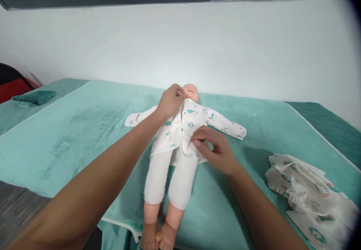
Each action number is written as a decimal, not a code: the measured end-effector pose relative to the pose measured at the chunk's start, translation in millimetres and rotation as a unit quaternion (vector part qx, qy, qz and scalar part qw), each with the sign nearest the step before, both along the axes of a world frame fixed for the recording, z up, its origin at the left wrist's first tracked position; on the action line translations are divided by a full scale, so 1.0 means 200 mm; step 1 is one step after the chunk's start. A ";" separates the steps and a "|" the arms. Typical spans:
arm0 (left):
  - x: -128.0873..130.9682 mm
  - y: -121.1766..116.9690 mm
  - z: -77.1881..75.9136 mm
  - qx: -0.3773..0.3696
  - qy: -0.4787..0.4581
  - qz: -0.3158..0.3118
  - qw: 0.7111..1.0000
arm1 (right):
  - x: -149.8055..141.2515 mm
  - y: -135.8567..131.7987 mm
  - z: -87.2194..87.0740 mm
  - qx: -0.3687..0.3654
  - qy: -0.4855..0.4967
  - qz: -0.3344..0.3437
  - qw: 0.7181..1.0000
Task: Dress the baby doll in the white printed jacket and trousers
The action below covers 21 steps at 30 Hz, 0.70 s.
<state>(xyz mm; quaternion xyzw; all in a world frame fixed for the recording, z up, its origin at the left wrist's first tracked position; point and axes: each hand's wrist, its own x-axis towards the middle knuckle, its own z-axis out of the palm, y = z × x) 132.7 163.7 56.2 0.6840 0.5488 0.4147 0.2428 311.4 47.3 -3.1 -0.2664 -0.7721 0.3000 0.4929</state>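
A baby doll (180, 182) lies on its back, its head toward the wall and its bare feet toward me. It wears a white printed baby jacket (191, 114), with both sleeves spread out and snap buttons down the front. White fabric covers its legs to the shins. At the collar, beside the chin, my left hand (172, 99) is closed with bent fingers; what they hold is hidden. My right hand (216, 146) is closed too, its thumb and forefinger pinched at the lower front of the jacket. The jacket's front edges meet at the chest and part toward the hem.
A crumpled piece of printed white clothing (313, 197) lies at the right. Beneath everything is a green plush cover (84, 129), with a white wall (180, 43) behind it. A red and black object (12, 84) stands at the far left.
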 end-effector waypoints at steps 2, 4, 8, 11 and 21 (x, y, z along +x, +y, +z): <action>0.02 -0.03 -0.01 -0.011 0.003 -0.027 1.000 | 0.00 0.00 -0.01 0.013 -0.038 -0.017 0.999; 0.01 -0.08 -0.04 -0.003 -0.020 -0.026 0.999 | 0.00 0.00 -0.02 0.015 -0.079 -0.022 0.997; -0.09 -0.29 -0.11 0.025 -0.039 0.022 0.999 | 0.01 0.00 -0.02 -0.004 -0.128 -0.057 0.990; -0.20 -0.54 -0.19 -0.005 -0.020 0.037 0.999 | 0.05 0.02 -0.01 -0.037 -0.183 -0.156 0.970; -0.48 -0.93 -0.53 -0.085 -0.122 0.061 0.987 | 0.15 -0.04 -0.09 -0.149 -0.285 -0.021 0.947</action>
